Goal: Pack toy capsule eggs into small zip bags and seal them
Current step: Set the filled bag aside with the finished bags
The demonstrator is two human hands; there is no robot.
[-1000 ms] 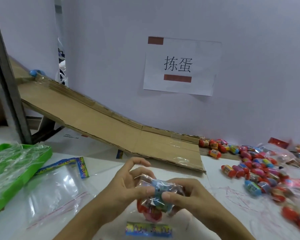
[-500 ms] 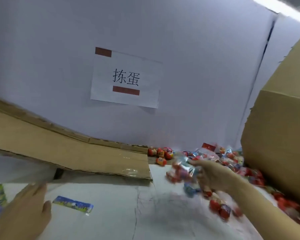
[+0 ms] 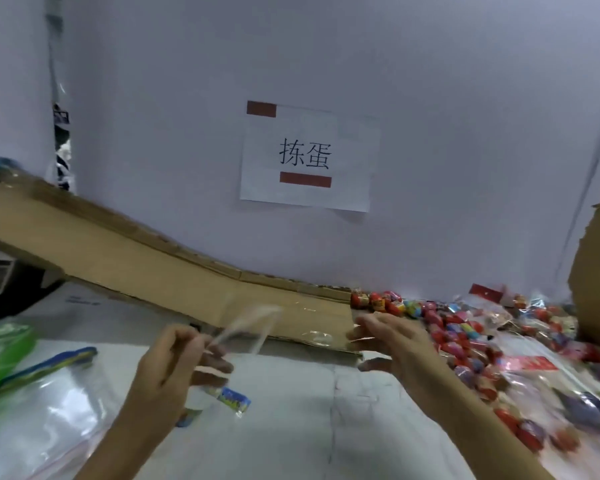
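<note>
An empty clear bag [image 3: 246, 327], blurred, is pinched at its near edge by the left hand [image 3: 181, 362], fingers curled round it, above the table [image 3: 291, 427]. The right hand [image 3: 392, 344] is held open at 3 o'clock of the bag, fingers spread, nothing in it. The eggs [image 3: 465, 337] are heaped on the table at 3 o'clock of that hand, just beside it. The thin film could be fumbled at the mouth, since it hangs limp; eggs could be knocked rolling by a hurried reach.
</note>
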